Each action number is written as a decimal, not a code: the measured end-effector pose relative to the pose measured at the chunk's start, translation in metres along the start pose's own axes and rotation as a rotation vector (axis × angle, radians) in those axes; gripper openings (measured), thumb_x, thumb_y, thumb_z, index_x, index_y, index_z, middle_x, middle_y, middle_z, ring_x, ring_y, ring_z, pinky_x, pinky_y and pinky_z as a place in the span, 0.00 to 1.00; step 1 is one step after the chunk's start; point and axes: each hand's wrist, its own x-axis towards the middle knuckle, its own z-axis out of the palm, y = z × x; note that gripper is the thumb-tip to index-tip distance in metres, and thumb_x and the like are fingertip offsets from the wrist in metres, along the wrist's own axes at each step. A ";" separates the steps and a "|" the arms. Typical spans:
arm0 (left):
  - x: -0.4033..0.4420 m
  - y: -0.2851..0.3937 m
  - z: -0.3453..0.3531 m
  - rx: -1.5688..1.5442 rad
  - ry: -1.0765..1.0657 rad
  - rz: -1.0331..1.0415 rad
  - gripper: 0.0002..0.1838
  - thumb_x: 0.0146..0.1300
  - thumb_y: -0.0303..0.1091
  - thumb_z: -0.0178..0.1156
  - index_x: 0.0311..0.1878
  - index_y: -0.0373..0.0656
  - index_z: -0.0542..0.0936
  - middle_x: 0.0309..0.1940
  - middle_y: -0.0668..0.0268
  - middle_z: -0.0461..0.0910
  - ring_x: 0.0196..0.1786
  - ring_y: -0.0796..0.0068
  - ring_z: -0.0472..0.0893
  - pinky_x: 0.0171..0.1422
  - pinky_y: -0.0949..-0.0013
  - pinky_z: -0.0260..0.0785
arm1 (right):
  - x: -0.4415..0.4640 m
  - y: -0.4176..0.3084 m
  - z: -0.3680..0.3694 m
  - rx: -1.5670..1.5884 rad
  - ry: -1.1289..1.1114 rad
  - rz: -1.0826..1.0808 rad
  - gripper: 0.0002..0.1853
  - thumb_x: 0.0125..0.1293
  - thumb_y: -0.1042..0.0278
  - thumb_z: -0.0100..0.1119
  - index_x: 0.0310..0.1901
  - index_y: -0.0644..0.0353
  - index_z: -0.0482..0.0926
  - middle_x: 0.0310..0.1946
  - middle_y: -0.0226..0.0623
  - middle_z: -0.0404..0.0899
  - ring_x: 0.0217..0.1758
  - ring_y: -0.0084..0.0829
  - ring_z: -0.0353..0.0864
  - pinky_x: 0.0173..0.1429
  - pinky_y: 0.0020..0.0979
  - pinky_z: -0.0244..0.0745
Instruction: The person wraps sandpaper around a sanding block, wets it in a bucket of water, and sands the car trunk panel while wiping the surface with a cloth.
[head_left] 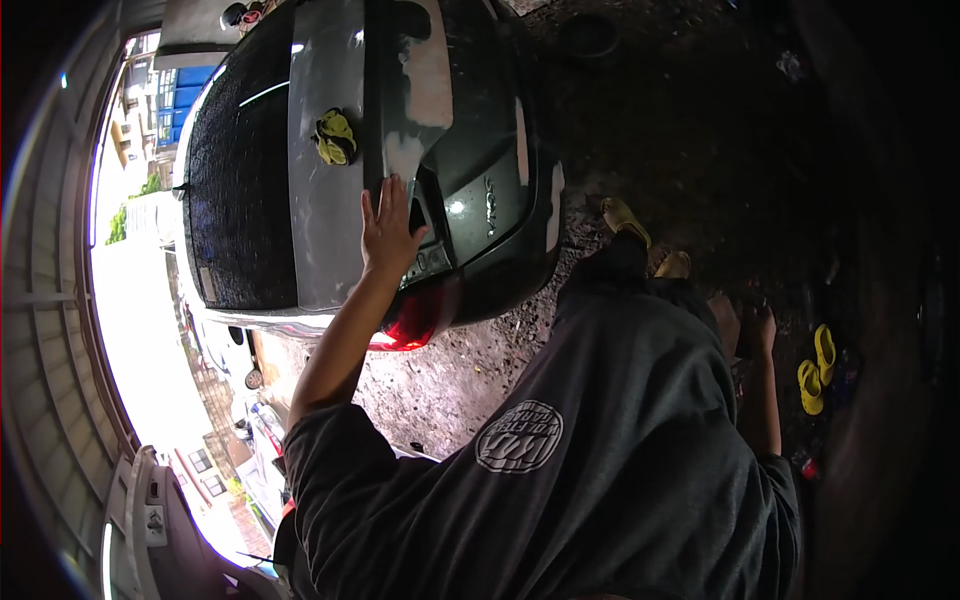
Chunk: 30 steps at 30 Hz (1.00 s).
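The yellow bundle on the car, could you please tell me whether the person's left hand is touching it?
No, the left hand rests on the car's rear, apart from the yellow bundle.

- Ribbed panels [45, 370] line the left edge in shade.
- White daylight glares through a wide opening [135, 290].
- Beyond it stand blue panels [188, 92] and green foliage [117, 226].
- Rough, littered ground [480, 370] catches light mid-view, darkening rightward.

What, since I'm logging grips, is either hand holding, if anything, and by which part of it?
The left hand rests spread on the car, holding nothing visible. A brownish piece shows beside the right hand; too dark to tell whether it's held.
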 end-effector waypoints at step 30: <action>0.061 0.192 -0.207 -2.061 0.383 -0.005 0.06 0.71 0.27 0.61 0.47 0.36 0.80 0.38 0.61 0.84 0.40 0.70 0.84 0.47 0.67 0.76 | -0.055 -0.440 -0.082 1.345 -0.470 -0.284 0.15 0.75 0.59 0.59 0.54 0.60 0.78 0.44 0.31 0.82 0.48 0.23 0.81 0.52 0.28 0.76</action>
